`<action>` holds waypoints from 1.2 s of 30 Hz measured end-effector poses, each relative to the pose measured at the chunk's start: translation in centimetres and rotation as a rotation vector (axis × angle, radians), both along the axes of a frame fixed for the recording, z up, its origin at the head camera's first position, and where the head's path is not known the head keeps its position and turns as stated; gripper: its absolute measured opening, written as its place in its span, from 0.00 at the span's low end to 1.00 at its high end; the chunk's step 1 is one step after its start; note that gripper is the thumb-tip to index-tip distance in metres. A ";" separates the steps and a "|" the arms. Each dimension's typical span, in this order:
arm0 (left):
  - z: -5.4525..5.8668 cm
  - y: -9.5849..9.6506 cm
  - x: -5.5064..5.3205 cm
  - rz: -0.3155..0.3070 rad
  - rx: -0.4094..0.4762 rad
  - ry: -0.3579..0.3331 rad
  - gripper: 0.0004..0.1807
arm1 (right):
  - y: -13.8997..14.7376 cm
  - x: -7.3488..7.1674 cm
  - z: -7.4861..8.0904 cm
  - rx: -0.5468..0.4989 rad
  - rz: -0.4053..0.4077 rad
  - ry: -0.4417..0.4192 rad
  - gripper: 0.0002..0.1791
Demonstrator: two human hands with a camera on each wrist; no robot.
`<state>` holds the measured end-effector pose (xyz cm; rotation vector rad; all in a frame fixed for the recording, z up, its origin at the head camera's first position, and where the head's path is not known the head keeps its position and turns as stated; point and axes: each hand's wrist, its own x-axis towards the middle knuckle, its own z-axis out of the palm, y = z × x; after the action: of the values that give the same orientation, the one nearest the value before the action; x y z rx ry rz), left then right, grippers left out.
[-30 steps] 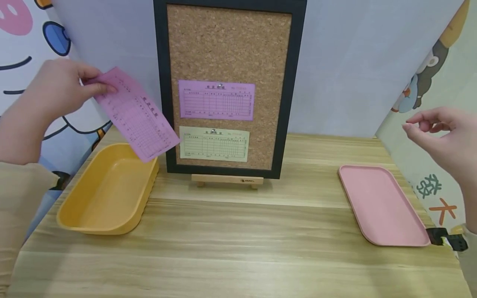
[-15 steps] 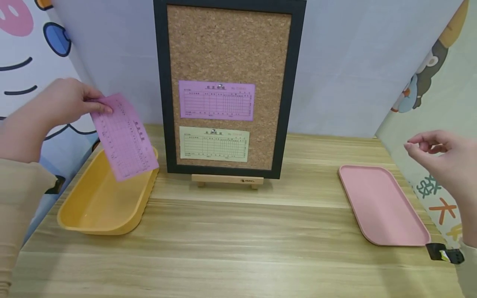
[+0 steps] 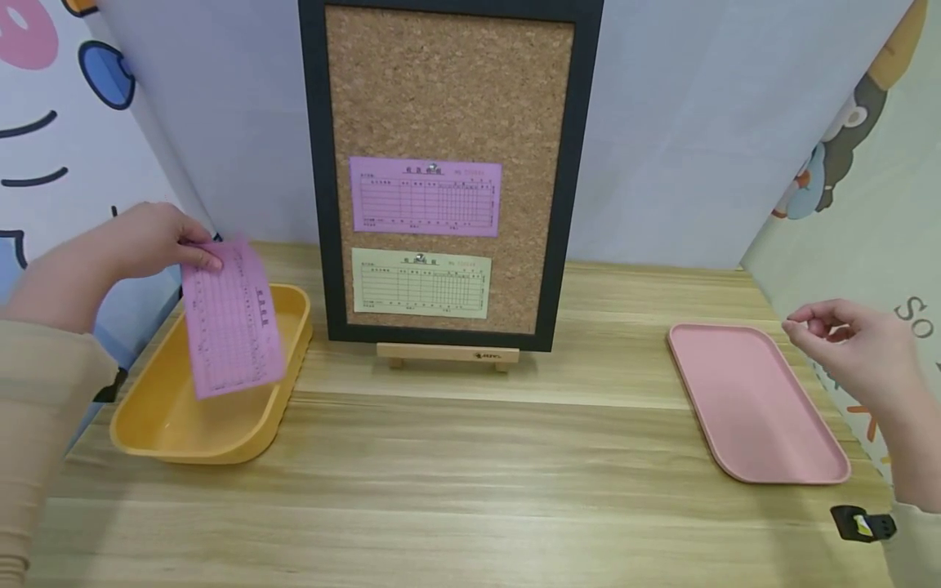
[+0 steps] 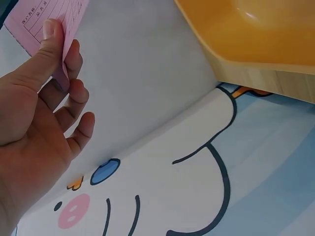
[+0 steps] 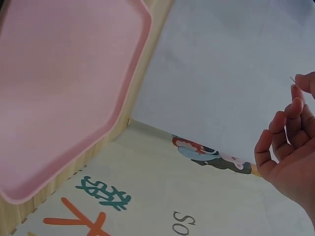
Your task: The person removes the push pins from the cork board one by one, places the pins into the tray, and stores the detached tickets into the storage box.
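My left hand (image 3: 150, 245) pinches a pink-purple receipt slip (image 3: 231, 327) by its upper edge, thumb in front. The slip hangs over the yellow bin (image 3: 158, 408), its lower end overlapping the bin's inside in the head view. In the left wrist view the slip (image 4: 37, 17) bends between thumb and fingers. My right hand (image 3: 856, 351) is raised beside the pink tray (image 3: 757, 400). Between its thumb and index finger it pinches a pushpin (image 5: 292, 79); only the thin needle shows, the head being hidden by the fingers.
A black-framed corkboard (image 3: 448, 90) stands on a small wooden easel (image 3: 448, 353) at the back. Pinned to it are a purple receipt (image 3: 426, 200) and, below that, a pale green receipt (image 3: 421, 286). Printed cloth sheets border the wooden table (image 3: 470, 482).
My left hand has come down with the receipt slip, which now hangs more upright over the bin, farther from the board. My right hand has also dropped, toward the pink tray.
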<state>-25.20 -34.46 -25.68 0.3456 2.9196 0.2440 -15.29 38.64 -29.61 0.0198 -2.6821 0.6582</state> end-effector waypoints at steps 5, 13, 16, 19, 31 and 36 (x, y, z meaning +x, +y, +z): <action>-1.3 -0.2 -0.1 -0.022 -0.030 -0.001 0.19 | 0.7 -0.4 -1.7 -0.013 0.021 -0.028 0.10; -3.2 -0.6 0.2 -0.031 -0.038 -0.017 0.20 | 1.7 -0.7 -4.0 0.016 0.056 -0.112 0.09; -3.9 -0.7 0.3 -0.025 -0.020 -0.032 0.19 | 2.3 -0.8 -4.8 0.023 0.065 -0.169 0.09; -4.5 -0.6 0.4 -0.023 -0.025 -0.055 0.18 | 2.7 -0.8 -5.5 0.012 0.095 -0.207 0.09; -6.7 0.0 0.2 -0.101 -0.064 -0.060 0.16 | 3.7 -2.1 -7.8 0.072 0.195 -0.343 0.09; -7.6 0.3 -0.1 -0.108 -0.015 -0.096 0.12 | 4.1 -2.4 -8.4 0.101 0.218 -0.386 0.07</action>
<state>-25.27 -34.20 -33.24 0.4742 2.7967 0.2160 -17.67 42.76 -38.02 0.2387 -3.1147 0.6449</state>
